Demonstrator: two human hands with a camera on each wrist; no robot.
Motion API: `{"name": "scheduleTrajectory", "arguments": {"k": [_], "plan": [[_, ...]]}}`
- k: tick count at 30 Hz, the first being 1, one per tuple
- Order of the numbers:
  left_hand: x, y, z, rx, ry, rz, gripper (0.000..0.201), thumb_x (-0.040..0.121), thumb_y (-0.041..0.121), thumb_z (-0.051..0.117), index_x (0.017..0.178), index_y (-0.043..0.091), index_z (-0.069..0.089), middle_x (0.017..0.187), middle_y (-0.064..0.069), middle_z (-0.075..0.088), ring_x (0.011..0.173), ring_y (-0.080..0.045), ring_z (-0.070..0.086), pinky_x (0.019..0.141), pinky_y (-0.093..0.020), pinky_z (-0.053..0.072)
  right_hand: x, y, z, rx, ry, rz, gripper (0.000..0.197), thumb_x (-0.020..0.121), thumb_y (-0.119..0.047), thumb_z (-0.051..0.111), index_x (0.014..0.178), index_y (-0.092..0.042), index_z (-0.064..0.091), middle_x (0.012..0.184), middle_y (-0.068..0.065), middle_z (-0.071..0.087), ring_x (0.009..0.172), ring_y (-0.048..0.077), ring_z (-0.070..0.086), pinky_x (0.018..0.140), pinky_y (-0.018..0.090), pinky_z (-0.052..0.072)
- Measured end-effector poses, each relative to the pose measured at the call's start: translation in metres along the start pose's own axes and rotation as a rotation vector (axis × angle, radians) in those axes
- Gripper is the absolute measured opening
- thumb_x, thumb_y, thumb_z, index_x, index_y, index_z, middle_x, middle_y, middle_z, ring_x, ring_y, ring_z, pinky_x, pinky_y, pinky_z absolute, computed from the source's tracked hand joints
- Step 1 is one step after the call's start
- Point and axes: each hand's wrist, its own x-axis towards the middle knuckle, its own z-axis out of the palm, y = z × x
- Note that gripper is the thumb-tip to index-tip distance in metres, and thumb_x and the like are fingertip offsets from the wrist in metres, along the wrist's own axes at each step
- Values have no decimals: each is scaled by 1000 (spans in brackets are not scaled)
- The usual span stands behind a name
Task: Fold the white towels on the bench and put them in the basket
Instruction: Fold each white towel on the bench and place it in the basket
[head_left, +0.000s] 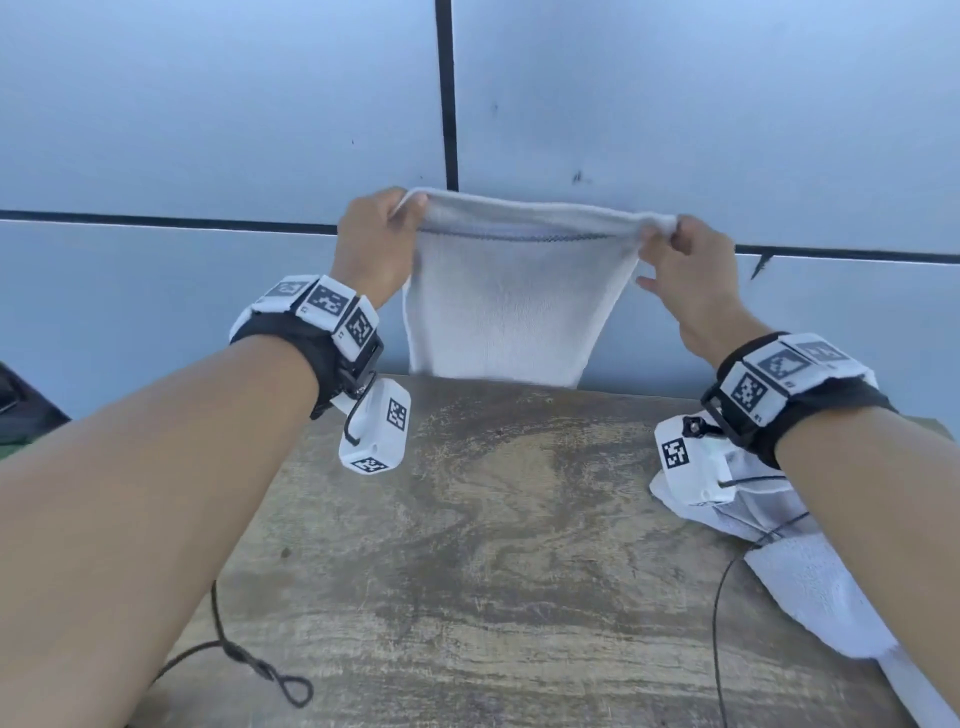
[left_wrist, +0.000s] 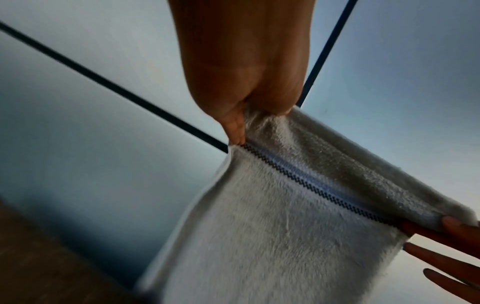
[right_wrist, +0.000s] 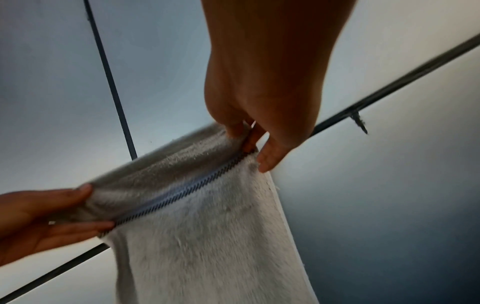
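Note:
A white towel (head_left: 509, 301) with a dark stitched band near its top hangs in the air beyond the far edge of the wooden bench (head_left: 493, 561). My left hand (head_left: 382, 234) pinches its top left corner and my right hand (head_left: 678, 254) pinches its top right corner. The top edge is stretched between them and folded over. In the left wrist view the left hand (left_wrist: 246, 102) grips the towel (left_wrist: 285, 236). In the right wrist view the right hand (right_wrist: 254, 131) pinches the towel (right_wrist: 207, 236) at the band. More white towels (head_left: 810, 571) lie crumpled at the bench's right edge. No basket is in view.
A grey panelled wall (head_left: 208, 130) with dark seams stands right behind the bench. Black cables (head_left: 249, 665) run over the bench near its front left and along the right side. A dark object (head_left: 21, 405) sits at the far left edge.

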Motion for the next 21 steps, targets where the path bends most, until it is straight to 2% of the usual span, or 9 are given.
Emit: {"name": "scheduleTrajectory", "arguments": {"k": [3,5,7,8,10,12,15,18,21], "plan": [[6,9,-6,87,-44,81,41,102,23,53,63,18,44,57,1,35,46,-6,32,43,-16,26,1,-5,-10,-37,-4,27,21,97,-32,59,101,-13,67,90,0,66,81,17,66,85,46,60],[5,4,-10,193,-114,76,36,100,20,57,69,2,53,59,-8,44,55,-18,39,45,-17,27,-2,-4,-16,-37,-47,100,13,94,-31,64,100,-20,67,101,3,73,83,19,70,85,40,60],[0,1,-16,231,-149,58,33,98,21,61,78,-6,63,69,-21,59,62,-25,49,53,-25,38,-8,-2,-21,-60,-73,131,13,91,-31,69,99,-21,67,100,5,73,79,17,68,81,35,59],[-4,0,-19,226,-158,44,31,97,22,63,82,-4,67,73,-20,63,61,-24,53,53,-22,42,-13,-1,-23,-77,-80,137,11,90,-31,70,92,-21,66,94,4,71,76,17,66,76,33,58],[-15,-2,-24,218,-177,20,21,95,23,67,85,5,70,72,-12,62,55,-13,49,45,-11,37,-23,3,-28,-108,-74,137,21,89,-30,71,75,-18,61,81,5,59,72,18,57,69,33,53],[-30,-4,-31,253,-224,-8,13,94,21,69,88,9,71,72,-6,60,54,-8,45,46,-17,34,-37,7,-33,-140,-67,125,28,86,-30,73,73,-10,58,77,5,47,72,19,46,67,35,43],[-64,-9,-41,308,-330,-40,6,91,15,71,87,10,73,68,1,60,56,-11,47,51,-20,34,-69,12,-41,-177,-104,119,41,86,-29,73,75,4,51,73,8,35,70,20,32,63,30,30],[-103,-24,-49,308,-406,-72,5,87,10,74,85,14,74,73,-6,66,61,-16,53,54,-22,38,-112,23,-55,-247,-144,100,46,88,-30,73,71,4,47,68,9,32,63,18,29,53,29,19],[-141,-36,-59,300,-434,-110,16,89,7,71,75,16,73,58,-3,57,46,-10,42,45,-19,31,-155,33,-70,-307,-196,88,52,88,-34,73,61,-4,41,54,3,32,51,15,29,54,28,22]]}}
